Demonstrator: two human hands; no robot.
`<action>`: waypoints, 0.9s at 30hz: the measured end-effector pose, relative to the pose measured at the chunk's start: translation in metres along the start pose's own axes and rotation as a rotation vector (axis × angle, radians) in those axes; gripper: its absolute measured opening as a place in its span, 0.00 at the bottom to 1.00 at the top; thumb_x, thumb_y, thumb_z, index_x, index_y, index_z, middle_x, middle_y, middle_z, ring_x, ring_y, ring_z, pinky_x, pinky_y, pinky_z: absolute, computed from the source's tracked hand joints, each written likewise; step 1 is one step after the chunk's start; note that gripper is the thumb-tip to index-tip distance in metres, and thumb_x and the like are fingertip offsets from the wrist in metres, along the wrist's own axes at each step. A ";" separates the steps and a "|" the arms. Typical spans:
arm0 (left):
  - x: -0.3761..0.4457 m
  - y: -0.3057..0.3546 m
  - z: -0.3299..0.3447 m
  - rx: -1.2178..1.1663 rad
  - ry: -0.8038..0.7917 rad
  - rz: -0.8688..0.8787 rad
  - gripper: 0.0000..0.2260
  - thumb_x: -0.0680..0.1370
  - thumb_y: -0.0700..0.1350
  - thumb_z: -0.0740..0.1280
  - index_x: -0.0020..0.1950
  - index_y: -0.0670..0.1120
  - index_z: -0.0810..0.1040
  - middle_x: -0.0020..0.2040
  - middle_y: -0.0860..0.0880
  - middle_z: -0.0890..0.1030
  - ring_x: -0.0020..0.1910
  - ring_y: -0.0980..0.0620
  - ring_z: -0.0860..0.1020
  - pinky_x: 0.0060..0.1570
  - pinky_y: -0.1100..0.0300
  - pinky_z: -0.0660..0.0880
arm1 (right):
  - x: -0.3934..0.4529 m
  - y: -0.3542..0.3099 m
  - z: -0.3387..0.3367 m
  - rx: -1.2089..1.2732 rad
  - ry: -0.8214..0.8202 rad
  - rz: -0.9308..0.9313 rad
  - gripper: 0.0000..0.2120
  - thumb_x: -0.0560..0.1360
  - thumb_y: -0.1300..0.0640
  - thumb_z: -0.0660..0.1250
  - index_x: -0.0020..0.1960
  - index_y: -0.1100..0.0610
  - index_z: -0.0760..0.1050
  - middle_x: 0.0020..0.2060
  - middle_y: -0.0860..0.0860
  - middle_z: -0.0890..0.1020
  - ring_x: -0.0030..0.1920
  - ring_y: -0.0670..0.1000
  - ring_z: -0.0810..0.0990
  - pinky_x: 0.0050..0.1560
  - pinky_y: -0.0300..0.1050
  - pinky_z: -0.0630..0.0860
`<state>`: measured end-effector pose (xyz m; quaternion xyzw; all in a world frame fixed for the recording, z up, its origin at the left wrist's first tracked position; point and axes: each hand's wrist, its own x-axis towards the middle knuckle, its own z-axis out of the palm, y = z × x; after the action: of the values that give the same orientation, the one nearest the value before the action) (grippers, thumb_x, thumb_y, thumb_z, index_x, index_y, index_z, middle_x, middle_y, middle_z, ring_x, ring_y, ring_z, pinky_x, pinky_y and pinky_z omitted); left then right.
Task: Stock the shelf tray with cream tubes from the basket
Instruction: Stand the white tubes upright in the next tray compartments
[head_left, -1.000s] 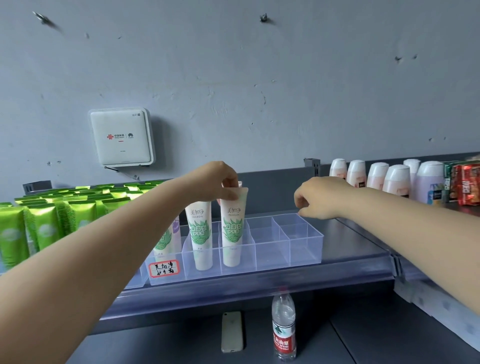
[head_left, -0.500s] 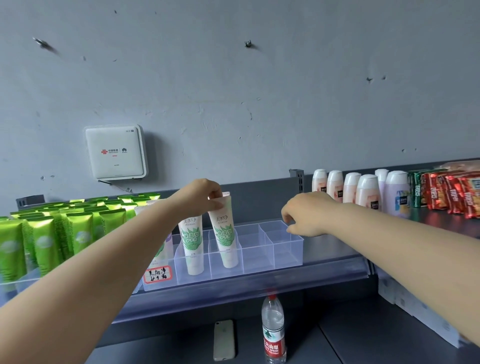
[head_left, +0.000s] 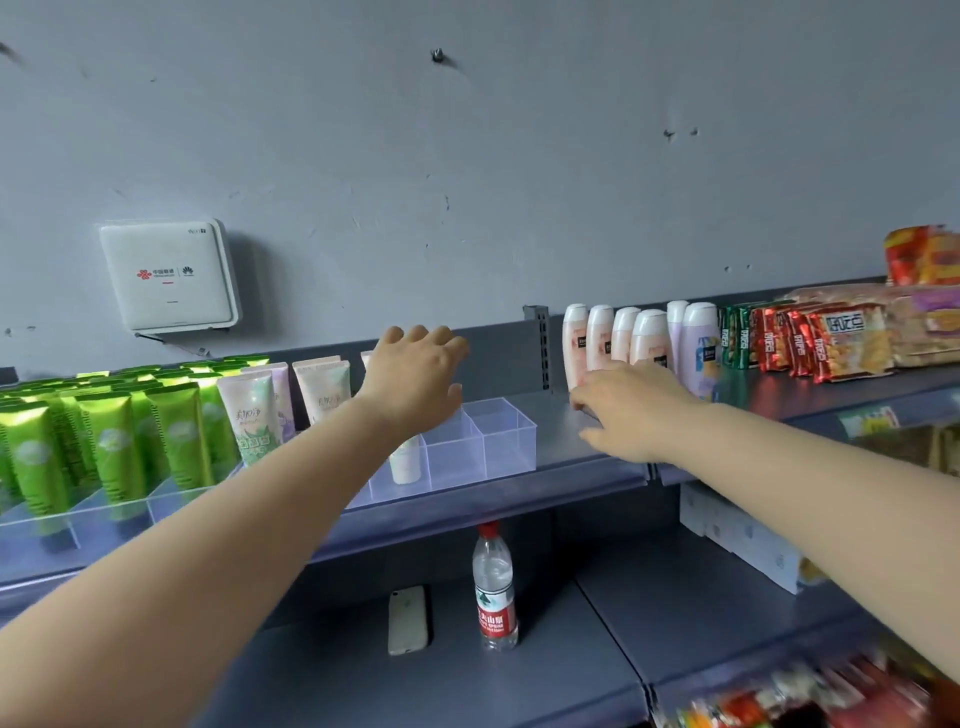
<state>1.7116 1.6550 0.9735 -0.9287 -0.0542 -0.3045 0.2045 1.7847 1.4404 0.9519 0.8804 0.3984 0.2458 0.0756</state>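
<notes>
**Shelf tray partly stocked; both hands free above the shelf**

While no basket appears in view, progress can be judged from the clear shelf tray (head_left: 506, 441) alone. Left of it, green tubes (head_left: 111, 447) fill a separate clear bin and are not part of this step. Next come the cream tubes (head_left: 254, 415), standing upright, cap down, in the tray's left compartments; one further tube (head_left: 405, 462) shows behind the forearm. The left hand (head_left: 415, 374) hovers above that tube with fingers spread and relaxed, grasping nothing. To its right, at least two compartments stand unfilled, so the stocking appears roughly half done; how many tubes remain cannot be told. The right hand (head_left: 631, 410) rests loosely released on bare shelf (head_left: 561, 431) just beside the tray's right wall, holding nothing. Farther right, white bottles (head_left: 644, 338) and snack packets (head_left: 810, 343) crowd the back. Open room lies above the tray; its thin dividers and the shelf's front lip are the edges to clear.
</notes>
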 end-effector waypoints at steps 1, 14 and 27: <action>-0.003 0.016 0.001 0.007 0.010 0.039 0.17 0.77 0.50 0.60 0.65 0.49 0.70 0.62 0.50 0.73 0.61 0.46 0.71 0.59 0.55 0.62 | -0.011 0.003 0.004 -0.008 -0.009 0.015 0.14 0.78 0.50 0.58 0.60 0.54 0.72 0.55 0.50 0.75 0.58 0.53 0.71 0.49 0.46 0.67; -0.062 0.245 0.074 -0.207 -0.180 0.556 0.18 0.76 0.47 0.60 0.65 0.46 0.70 0.59 0.48 0.74 0.56 0.44 0.71 0.56 0.53 0.61 | -0.174 0.028 0.114 -0.098 -0.310 0.263 0.14 0.79 0.52 0.56 0.62 0.54 0.69 0.60 0.51 0.73 0.64 0.54 0.68 0.60 0.50 0.63; -0.136 0.448 0.197 -0.356 -0.507 1.092 0.17 0.75 0.48 0.62 0.63 0.47 0.71 0.61 0.46 0.74 0.62 0.44 0.71 0.60 0.51 0.62 | -0.365 0.028 0.267 0.109 -0.776 0.685 0.19 0.77 0.51 0.59 0.66 0.55 0.69 0.64 0.52 0.72 0.64 0.55 0.69 0.62 0.50 0.64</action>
<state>1.8094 1.3320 0.5938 -0.8857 0.4326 0.0692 0.1537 1.7298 1.1681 0.5935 0.9893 0.0422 -0.1093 0.0869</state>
